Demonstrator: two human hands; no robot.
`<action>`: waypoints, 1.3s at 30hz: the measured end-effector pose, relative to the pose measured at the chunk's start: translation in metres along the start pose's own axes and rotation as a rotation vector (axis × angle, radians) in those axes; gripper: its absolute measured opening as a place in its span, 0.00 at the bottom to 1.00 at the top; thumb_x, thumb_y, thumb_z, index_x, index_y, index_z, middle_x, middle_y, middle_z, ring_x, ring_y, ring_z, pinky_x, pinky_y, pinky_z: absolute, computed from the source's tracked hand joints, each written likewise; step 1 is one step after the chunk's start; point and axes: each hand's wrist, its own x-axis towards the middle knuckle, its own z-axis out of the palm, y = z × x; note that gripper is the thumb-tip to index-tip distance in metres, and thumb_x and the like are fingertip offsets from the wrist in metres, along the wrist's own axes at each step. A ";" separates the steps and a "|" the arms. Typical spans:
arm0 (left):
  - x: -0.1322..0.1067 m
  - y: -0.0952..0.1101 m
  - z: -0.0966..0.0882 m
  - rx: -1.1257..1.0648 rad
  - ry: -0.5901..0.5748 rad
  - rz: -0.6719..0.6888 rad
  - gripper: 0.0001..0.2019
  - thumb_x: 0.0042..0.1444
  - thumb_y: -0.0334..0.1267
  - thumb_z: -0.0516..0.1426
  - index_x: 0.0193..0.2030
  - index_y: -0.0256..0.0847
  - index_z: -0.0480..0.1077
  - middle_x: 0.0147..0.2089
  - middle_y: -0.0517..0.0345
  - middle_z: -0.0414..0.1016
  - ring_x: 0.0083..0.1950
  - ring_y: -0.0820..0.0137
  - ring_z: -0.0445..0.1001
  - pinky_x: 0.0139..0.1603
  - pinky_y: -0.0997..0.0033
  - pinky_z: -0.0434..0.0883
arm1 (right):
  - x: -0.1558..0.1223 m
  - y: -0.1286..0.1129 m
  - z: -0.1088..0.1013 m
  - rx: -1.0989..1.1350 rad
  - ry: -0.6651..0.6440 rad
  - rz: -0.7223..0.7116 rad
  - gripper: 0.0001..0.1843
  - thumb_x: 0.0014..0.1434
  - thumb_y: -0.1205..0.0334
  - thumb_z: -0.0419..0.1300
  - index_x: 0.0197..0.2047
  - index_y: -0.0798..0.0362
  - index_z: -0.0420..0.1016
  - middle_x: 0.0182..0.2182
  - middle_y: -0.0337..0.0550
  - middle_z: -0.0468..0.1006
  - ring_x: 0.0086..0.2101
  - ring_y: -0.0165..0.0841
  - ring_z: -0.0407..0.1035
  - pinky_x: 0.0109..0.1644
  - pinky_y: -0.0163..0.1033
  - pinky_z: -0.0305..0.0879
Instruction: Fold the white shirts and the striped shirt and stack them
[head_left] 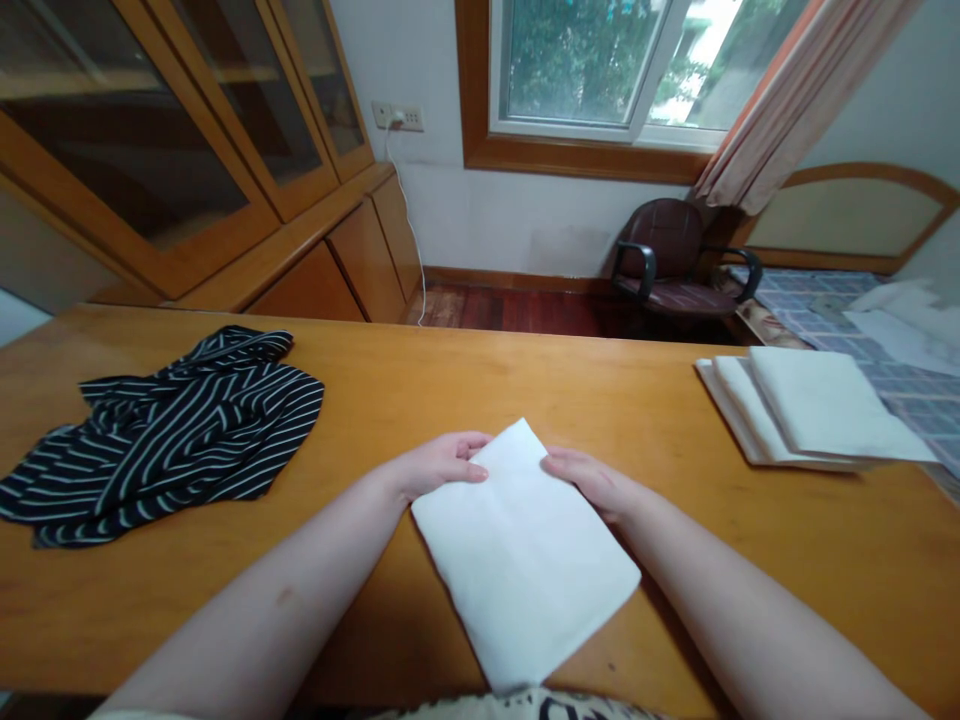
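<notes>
A folded white cloth (529,560) is held over the near middle of the wooden table, one corner pointing away from me. My left hand (450,465) grips its far left edge, thumb on top and fingers partly behind it. On the far right edge, my right hand (589,480) holds the cloth, its lower fingers hidden beneath. The cloth's near corner reaches almost to my clothing. To the left lies a crumpled black garment with white stripes (202,430). Several folded white cloths (821,405) are stacked at the right.
The wooden table (360,390) spans the view. Beyond it are a glass-doored cabinet (247,100) at left, a brown armchair (667,255), a window (585,70) with a pink curtain (802,100), and a bed (795,300) at right. A white cord (411,220) hangs from the wall socket.
</notes>
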 end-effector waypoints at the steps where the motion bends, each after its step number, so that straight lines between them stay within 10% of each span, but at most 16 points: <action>1: 0.000 0.001 -0.003 -0.031 0.032 0.030 0.27 0.41 0.36 0.68 0.50 0.36 0.71 0.50 0.45 0.76 0.45 0.61 0.76 0.44 0.65 0.71 | -0.001 -0.001 -0.004 0.049 -0.005 -0.003 0.29 0.53 0.43 0.59 0.50 0.57 0.72 0.43 0.52 0.78 0.41 0.40 0.74 0.49 0.46 0.66; 7: 0.003 0.003 -0.019 -0.281 0.243 0.262 0.24 0.40 0.32 0.66 0.48 0.37 0.71 0.46 0.47 0.78 0.43 0.59 0.77 0.46 0.61 0.72 | -0.004 -0.010 -0.027 0.245 0.108 -0.140 0.41 0.50 0.27 0.46 0.48 0.53 0.72 0.44 0.52 0.78 0.51 0.46 0.68 0.59 0.54 0.55; 16: 0.011 0.004 -0.011 -0.336 0.263 0.399 0.30 0.43 0.29 0.64 0.56 0.44 0.66 0.54 0.50 0.74 0.54 0.55 0.72 0.56 0.55 0.66 | 0.001 -0.007 -0.012 0.255 0.181 -0.306 0.42 0.38 0.28 0.60 0.49 0.48 0.72 0.51 0.50 0.75 0.55 0.48 0.64 0.61 0.56 0.53; 23: 0.016 0.003 -0.014 -0.333 0.345 0.417 0.33 0.42 0.29 0.64 0.58 0.44 0.64 0.57 0.51 0.71 0.56 0.57 0.70 0.57 0.58 0.66 | 0.007 0.000 -0.001 0.229 0.279 -0.240 0.24 0.46 0.56 0.66 0.48 0.55 0.73 0.47 0.52 0.78 0.50 0.46 0.70 0.61 0.55 0.56; 29: 0.018 0.000 -0.018 -0.383 0.336 0.383 0.23 0.50 0.31 0.59 0.55 0.38 0.66 0.52 0.48 0.74 0.50 0.64 0.73 0.52 0.64 0.68 | -0.010 -0.020 -0.013 0.301 0.323 -0.092 0.20 0.55 0.53 0.57 0.46 0.58 0.73 0.46 0.57 0.78 0.50 0.47 0.70 0.60 0.57 0.58; 39: 0.017 -0.003 -0.023 -0.320 0.340 0.322 0.13 0.53 0.31 0.58 0.47 0.36 0.72 0.45 0.47 0.75 0.41 0.69 0.74 0.44 0.67 0.70 | -0.144 -0.122 -0.111 0.378 1.183 -1.041 0.23 0.63 0.66 0.43 0.32 0.58 0.80 0.56 0.57 0.68 0.54 0.39 0.66 0.47 0.48 0.64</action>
